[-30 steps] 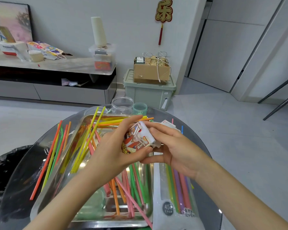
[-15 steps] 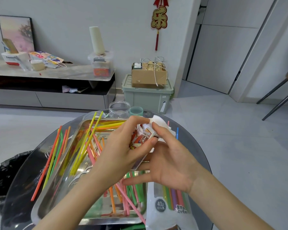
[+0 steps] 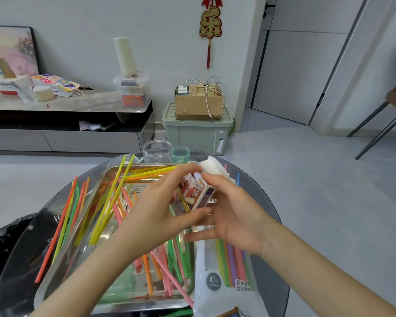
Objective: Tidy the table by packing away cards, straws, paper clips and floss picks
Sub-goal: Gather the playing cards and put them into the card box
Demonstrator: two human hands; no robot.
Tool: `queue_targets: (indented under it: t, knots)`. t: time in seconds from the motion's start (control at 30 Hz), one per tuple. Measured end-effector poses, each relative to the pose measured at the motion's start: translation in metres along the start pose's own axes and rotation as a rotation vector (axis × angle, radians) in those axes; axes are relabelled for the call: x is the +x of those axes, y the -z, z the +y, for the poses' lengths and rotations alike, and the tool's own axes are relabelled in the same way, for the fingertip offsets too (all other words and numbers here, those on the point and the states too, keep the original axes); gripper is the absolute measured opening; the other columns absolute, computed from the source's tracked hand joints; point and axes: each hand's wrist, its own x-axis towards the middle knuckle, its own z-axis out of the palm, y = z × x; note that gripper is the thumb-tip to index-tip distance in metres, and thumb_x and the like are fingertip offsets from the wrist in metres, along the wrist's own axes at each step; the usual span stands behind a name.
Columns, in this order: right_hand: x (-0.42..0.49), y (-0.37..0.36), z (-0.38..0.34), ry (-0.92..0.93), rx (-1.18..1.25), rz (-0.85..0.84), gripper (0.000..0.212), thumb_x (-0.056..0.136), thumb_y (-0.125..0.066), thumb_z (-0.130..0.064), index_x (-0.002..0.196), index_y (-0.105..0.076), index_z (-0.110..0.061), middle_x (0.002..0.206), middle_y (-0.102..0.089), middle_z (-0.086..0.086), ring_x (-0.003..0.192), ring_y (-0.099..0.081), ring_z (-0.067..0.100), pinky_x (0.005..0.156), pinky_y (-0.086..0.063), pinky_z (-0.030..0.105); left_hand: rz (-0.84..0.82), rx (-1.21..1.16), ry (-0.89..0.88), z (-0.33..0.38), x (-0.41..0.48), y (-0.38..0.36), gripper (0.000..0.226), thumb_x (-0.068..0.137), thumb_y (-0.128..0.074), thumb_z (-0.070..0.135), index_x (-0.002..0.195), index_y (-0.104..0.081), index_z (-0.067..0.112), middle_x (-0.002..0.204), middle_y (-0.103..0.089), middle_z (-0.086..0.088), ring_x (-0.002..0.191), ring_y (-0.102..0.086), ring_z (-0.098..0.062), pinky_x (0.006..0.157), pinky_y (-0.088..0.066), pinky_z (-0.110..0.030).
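Left hand (image 3: 153,216) and right hand (image 3: 236,221) both grasp 1 printed red-and-white cardboard card box (image 3: 192,195) above a shiny steel tray (image 3: 114,305).

A home, most likely a living room: a low media cabinet (image 3: 66,140) with a framed picture (image 3: 12,51) propped on it, a red festive wall ornament (image 3: 210,26), a lidded storage bin (image 3: 197,136) (cardboard box (image 3: 198,104) on top), pale floor tiles (image 3: 329,179)

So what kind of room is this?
Most likely a living room in someone's home: a low cabinet with a framed picture standing on it, a red hanging ornament, and a green storage bin beside the cabinet.
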Motion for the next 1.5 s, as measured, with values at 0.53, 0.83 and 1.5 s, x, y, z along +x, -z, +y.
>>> queue_targets:
  t: [0.53, 0.83, 1.5]
  knots:
    - [0.154, 0.148, -0.048, 0.065, -1.226, 0.543, 0.029, 0.084, -0.066, -0.014, 0.113, -0.067, -0.01, 0.109, -0.068, 0.003, 0.102, -0.06, 0.016, 0.082, -0.045, 0.02, -0.105, 0.392, 0.21, -0.095, 0.051, -0.005, 0.103, 0.073, -0.061, 0.063, 0.141, 0.017, 0.054, 0.092, -0.065, 0.012, 0.072, -0.061, -0.005, 0.063, -0.054, -0.035]
    - [0.207, 0.146, -0.057, -0.245, -1.734, 0.323, 0.058, 0.083, -0.068, -0.041, 0.124, -0.056, -0.001, 0.118, -0.062, 0.016, 0.108, -0.059, 0.029, 0.083, -0.051, 0.035, -0.088, 0.375, 0.255, -0.138, 0.064, -0.004, 0.101, 0.069, -0.051, 0.076, 0.15, -0.008, 0.035, 0.103, -0.047, 0.022, 0.084, -0.057, -0.005, 0.069, -0.045, -0.024]
    - [0.081, 0.038, -0.058, 0.474, -0.518, 0.405, 0.006, 0.086, -0.067, -0.017, 0.085, -0.066, -0.011, 0.073, -0.074, 0.005, 0.065, -0.072, 0.022, 0.059, -0.059, 0.035, -0.063, 0.28, 0.261, -0.087, 0.018, 0.021, 0.083, 0.059, -0.049, 0.071, 0.132, -0.044, 0.033, 0.109, -0.05, 0.029, 0.095, -0.054, 0.002, 0.077, -0.047, -0.015]
